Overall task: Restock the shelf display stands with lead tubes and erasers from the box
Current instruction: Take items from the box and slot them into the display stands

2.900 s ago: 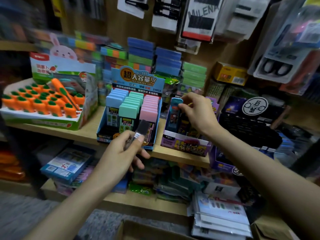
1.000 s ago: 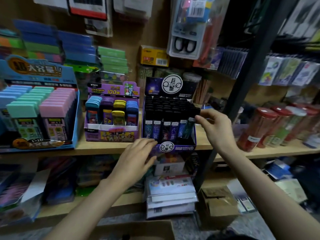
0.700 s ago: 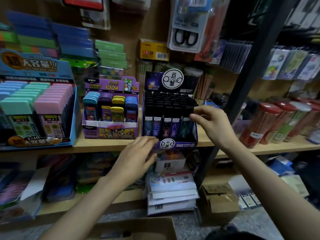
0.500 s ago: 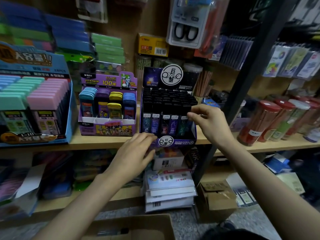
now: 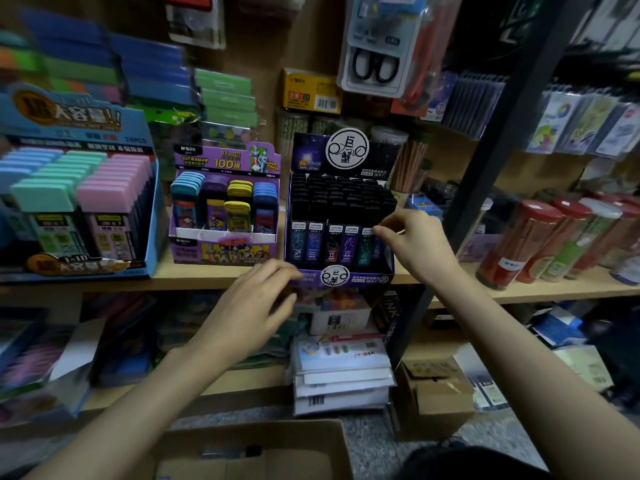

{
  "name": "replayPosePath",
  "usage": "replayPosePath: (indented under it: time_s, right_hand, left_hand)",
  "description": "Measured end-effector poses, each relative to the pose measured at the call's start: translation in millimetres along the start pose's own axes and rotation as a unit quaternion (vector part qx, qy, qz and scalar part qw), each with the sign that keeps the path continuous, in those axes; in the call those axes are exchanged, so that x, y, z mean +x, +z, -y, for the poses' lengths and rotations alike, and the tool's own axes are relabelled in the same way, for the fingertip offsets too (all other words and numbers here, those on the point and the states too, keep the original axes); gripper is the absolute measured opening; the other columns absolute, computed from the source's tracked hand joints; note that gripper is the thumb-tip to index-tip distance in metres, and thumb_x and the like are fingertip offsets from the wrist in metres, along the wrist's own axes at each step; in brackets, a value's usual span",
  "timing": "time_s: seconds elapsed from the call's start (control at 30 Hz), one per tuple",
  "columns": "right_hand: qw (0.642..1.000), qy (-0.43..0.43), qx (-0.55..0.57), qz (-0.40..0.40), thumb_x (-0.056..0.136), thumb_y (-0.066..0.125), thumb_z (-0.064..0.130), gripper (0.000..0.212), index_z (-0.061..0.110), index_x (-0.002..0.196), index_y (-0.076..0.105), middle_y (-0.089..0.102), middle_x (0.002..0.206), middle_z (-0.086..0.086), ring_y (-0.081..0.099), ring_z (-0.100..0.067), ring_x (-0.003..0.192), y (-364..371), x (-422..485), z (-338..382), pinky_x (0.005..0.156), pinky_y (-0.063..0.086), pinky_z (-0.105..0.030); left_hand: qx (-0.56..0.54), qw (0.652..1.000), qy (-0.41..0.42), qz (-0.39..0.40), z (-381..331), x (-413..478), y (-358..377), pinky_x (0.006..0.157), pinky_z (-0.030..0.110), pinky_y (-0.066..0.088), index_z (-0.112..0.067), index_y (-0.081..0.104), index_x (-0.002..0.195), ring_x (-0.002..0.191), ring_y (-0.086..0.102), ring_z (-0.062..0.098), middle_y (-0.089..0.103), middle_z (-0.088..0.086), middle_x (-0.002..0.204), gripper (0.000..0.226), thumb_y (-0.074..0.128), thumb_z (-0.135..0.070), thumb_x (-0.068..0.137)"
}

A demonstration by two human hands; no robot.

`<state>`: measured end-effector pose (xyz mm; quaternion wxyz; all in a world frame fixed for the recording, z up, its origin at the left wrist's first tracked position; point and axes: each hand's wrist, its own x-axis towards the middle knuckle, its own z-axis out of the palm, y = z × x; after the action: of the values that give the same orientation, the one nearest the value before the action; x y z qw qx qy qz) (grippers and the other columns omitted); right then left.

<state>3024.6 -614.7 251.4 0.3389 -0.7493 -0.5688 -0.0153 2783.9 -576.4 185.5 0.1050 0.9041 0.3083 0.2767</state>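
Note:
A dark purple display stand (image 5: pixel 360 279) on the wooden shelf (image 5: pixel 207 277) holds rows of black-capped lead tubes (image 5: pixel 332 216). My right hand (image 5: pixel 419 247) is at the stand's front right corner, thumb and forefinger pinching the top of the rightmost front lead tube (image 5: pixel 378 249). My left hand (image 5: pixel 252 310) rests with relaxed fingers against the stand's front left lip. The open cardboard box (image 5: pixel 249 455) lies on the floor below me, its contents dim.
Left of the dark stand sit a purple stand (image 5: pixel 225 252) of coloured cases and a big blue stand (image 5: pixel 149 216) of pastel cases. Red-lidded pencil jars (image 5: pixel 519 244) stand to the right behind a black upright post (image 5: pixel 485 161). Stacked packets (image 5: pixel 343 372) fill the lower shelf.
My right hand has pushed the lead tube down into the front right slot of the dark stand. My left hand stays on the stand's front lip. My view moved closer.

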Motion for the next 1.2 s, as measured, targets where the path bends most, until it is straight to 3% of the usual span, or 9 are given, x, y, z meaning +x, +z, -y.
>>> replayPosePath:
  time_s: [0.17,0.4,0.53,0.63,0.77,0.87,0.93,1.03,1.2]
  right_hand:
    - [0.999,-0.049,-0.006,0.002,0.089,0.061,0.024,0.014,0.014,0.095,0.067,0.068,0.091,-0.001,0.062,-0.017,0.084,-11.8,-31.1,15.8,0.076,0.049,-0.031]
    - [0.936,-0.131,-0.062,0.32,0.09,0.059,0.025,0.016,0.012,0.096,0.065,0.07,0.097,-0.006,0.064,-0.021,0.09,78.4,-116.7,23.8,0.077,0.049,-0.034]
    - [0.897,-0.073,-0.059,0.432,0.09,0.058,0.022,0.015,0.012,0.099,0.064,0.067,0.101,-0.007,0.06,-0.023,0.094,144.3,-166.0,1.5,0.076,0.042,-0.029]
    - [0.869,-0.025,-0.055,0.491,0.09,0.056,0.02,0.015,0.012,0.099,0.064,0.066,0.103,-0.007,0.059,-0.022,0.097,196.8,-210.7,-19.3,0.075,0.038,-0.025]
    - [0.819,0.079,-0.034,0.568,0.092,0.055,0.025,0.024,0.008,0.107,0.064,0.065,0.112,-0.013,0.06,-0.024,0.1,251.9,-282.7,-45.3,0.088,0.047,-0.033]
    - [0.759,0.215,0.063,0.611,0.087,0.064,0.031,0.02,0.016,0.1,0.065,0.068,0.102,-0.007,0.063,-0.015,0.089,273.1,-330.9,-52.9,0.087,0.053,-0.038]
    - [0.729,0.256,0.068,0.632,0.085,0.066,0.032,0.035,0.018,0.116,0.058,0.062,0.116,-0.006,0.06,-0.018,0.101,285.3,-356.1,-53.5,0.093,0.05,-0.04]
    - [0.767,0.208,-0.013,0.607,0.084,0.066,0.027,0.062,0.009,0.136,0.037,0.045,0.132,-0.013,0.049,-0.03,0.116,307.8,-384.4,-52.5,0.097,0.042,-0.042]
    - [0.803,0.27,0.025,0.531,0.089,0.06,0.018,0.039,0.002,0.123,0.048,0.055,0.124,-0.017,0.056,-0.031,0.11,325.1,-389.6,-56.9,0.093,0.043,-0.035]
  left_hand:
    - [-0.014,0.992,-0.087,0.09,24.7,-40.2,-13.2,0.08,0.029,0.05,-0.023,0.058,0.112,0.096,0.056,0.007,0.06,-0.009,0.108,0.02,0.054,-0.026,0.093]
    - [-0.07,0.935,-0.283,0.202,87.6,-140.9,30.8,0.078,0.029,0.045,-0.009,0.062,0.103,0.094,0.062,0.021,0.066,0.008,0.098,0.013,0.057,-0.015,0.092]
    - [-0.128,0.874,-0.413,0.222,103.2,-217.5,84.4,0.077,0.028,0.043,0.011,0.06,0.104,0.096,0.061,0.036,0.064,0.026,0.101,0.018,0.055,0.004,0.088]
    - [-0.175,0.817,-0.505,0.216,104.7,-272.0,119.5,0.065,0.015,0.038,0.018,0.057,0.105,0.075,0.057,0.031,0.058,0.027,0.096,0.022,0.048,0.017,0.085]
    - [-0.223,0.774,-0.557,0.203,96.7,-323.3,160.9,0.072,0.022,0.04,0.001,0.059,0.087,0.093,0.06,0.029,0.064,0.025,0.1,0.006,0.062,0.005,0.083]
    - [-0.264,0.75,-0.568,0.213,88.7,-340.4,187.2,0.071,0.023,0.041,-0.016,0.053,0.067,0.084,0.055,0.02,0.06,0.012,0.082,0.025,0.07,-0.006,0.081]
    - [-0.281,0.735,-0.571,0.233,80.5,-341.9,202.8,0.073,0.028,0.042,-0.02,0.051,0.068,0.081,0.054,0.019,0.059,0.007,0.082,0.026,0.072,-0.011,0.08]
    - [-0.283,0.726,-0.577,0.245,69.3,-340.5,226.6,0.07,0.024,0.038,-0.026,0.044,0.07,0.081,0.052,0.016,0.056,0.004,0.083,0.034,0.073,-0.01,0.079]
    - [-0.24,0.718,-0.609,0.237,59.8,-336.4,254.6,0.074,0.032,0.044,-0.009,0.05,0.084,0.091,0.059,0.034,0.058,0.021,0.098,0.028,0.076,-0.013,0.075]
